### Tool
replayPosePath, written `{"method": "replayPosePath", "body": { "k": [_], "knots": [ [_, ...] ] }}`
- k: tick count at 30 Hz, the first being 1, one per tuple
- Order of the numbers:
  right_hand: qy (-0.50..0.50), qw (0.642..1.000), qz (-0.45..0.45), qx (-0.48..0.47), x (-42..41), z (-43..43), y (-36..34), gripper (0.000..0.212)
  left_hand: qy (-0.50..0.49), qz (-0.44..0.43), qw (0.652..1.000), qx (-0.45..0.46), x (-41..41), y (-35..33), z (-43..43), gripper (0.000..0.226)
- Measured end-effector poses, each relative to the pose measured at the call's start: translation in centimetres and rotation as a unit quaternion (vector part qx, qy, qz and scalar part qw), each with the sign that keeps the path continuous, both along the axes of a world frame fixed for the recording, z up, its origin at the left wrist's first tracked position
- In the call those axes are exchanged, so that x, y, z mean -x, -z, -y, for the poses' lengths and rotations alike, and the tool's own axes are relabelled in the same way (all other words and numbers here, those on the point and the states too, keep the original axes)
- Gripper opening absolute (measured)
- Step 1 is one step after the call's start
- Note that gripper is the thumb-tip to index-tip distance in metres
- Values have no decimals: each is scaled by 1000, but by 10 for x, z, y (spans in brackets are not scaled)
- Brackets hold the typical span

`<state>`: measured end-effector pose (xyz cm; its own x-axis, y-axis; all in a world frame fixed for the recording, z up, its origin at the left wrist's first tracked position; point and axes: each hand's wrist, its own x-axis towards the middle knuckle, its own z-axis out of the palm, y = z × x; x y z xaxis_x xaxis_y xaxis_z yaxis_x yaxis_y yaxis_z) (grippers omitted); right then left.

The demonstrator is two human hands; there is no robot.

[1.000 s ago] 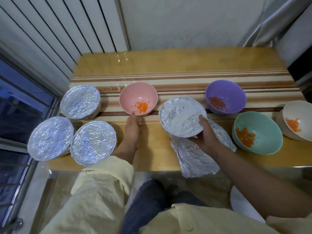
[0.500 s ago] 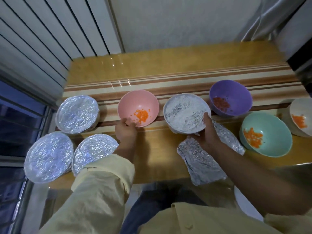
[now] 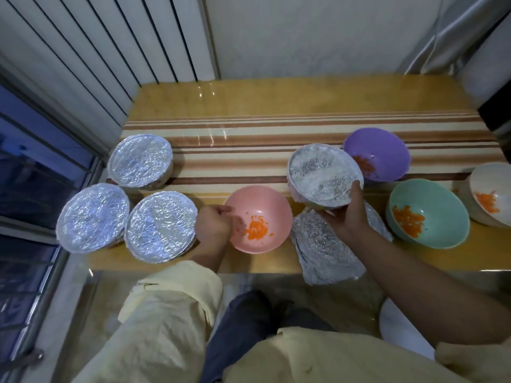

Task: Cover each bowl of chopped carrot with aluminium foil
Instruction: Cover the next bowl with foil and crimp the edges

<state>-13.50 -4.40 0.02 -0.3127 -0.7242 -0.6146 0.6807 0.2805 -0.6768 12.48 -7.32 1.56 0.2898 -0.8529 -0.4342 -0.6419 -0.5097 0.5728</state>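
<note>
A pink bowl (image 3: 260, 208) with chopped carrot sits near the table's front edge; my left hand (image 3: 213, 226) grips its left rim. My right hand (image 3: 347, 214) holds a foil-covered bowl (image 3: 323, 175), tilted, just right of the pink one and above a loose stack of foil sheets (image 3: 323, 244) that overhangs the table edge. Three foil-covered bowls (image 3: 139, 160) (image 3: 92, 217) (image 3: 160, 225) stand at the left. Open bowls with carrot stand at the right: purple (image 3: 383, 152), teal (image 3: 434, 211) and white (image 3: 495, 189).
The striped wooden table (image 3: 249, 134) has bare room behind the bowls. A window (image 3: 25, 167) lies to the left, a wall behind, a curtain (image 3: 453, 31) at the back right. My lap and a white object (image 3: 401, 327) are below the table edge.
My left hand has pulled the pink bowl toward the front edge, next to the nearest covered bowl. My right hand has kept hold of the foil-covered bowl, now closer to the purple one.
</note>
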Motion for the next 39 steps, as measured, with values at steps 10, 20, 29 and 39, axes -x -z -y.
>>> {"method": "replayPosePath", "body": {
  "k": [10, 20, 29, 39],
  "knots": [
    [-46, 998, -30, 22, 0, 2, -8, 52, 14, 77, 984, 158, 5, -2, -11, 23],
    [-81, 992, -78, 54, -45, 65, -19, 67, -78, -471, 878, -49, 68, -37, 55, 19],
    [-207, 970, -109, 63, -82, 110, 4, 75, -115, -442, 889, -30, 24, -23, 110, 43],
    [-449, 835, -315, -41, -77, 108, 3, 25, -201, -362, 910, -24, -15, 8, 136, 42]
  ]
}}
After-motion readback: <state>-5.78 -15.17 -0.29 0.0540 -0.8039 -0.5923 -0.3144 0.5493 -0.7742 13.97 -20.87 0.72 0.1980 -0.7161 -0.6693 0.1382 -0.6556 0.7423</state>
